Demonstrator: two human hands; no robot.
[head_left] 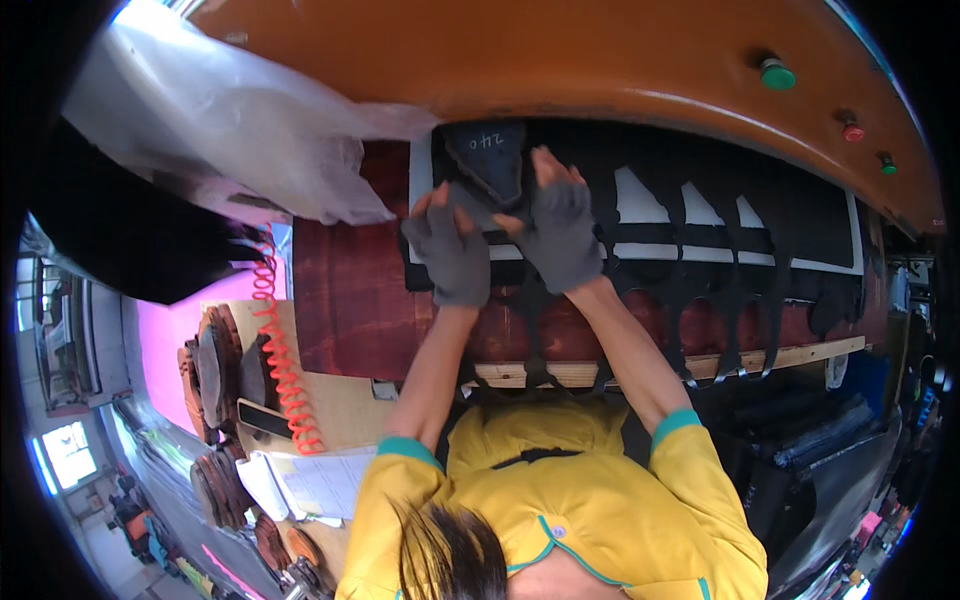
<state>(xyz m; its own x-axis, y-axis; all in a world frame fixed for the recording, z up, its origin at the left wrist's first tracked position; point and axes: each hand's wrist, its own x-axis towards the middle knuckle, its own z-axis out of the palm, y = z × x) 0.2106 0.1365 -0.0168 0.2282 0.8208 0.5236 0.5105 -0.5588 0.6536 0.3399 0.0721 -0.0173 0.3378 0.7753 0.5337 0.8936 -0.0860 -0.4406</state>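
Now both my hands are on the dark grey piece [490,165], which lies at the far edge of the black sheet [800,215], just under the orange machine edge [600,60]. My left hand [450,255], in a grey fingerless glove, has its fingers closed on the lower left side of the piece, and my right hand [562,232], gloved the same way, holds the lower right side with the thumb reaching toward the middle. So neither hand is free; both are grasping the same piece, and it seems to rest flat on the sheet and not lifted, though I cannot tell this for sure. To do this step well, I think I should keep the pull equal on both sides, so the piece does not twist or fold. I should press it flat before I let it go, and keep my bare fingertips away from the space under the orange edge. The black sheet has many cut-out shapes with white board [640,200] showing through, and thin black strips [690,330] hang over the wooden edge [800,355] toward me, so I must not drag them with my wrists. The clear plastic bag [230,130] to my left lies near and could slide onto the work place. The red coiled cord [280,350] is well apart and makes no trouble.
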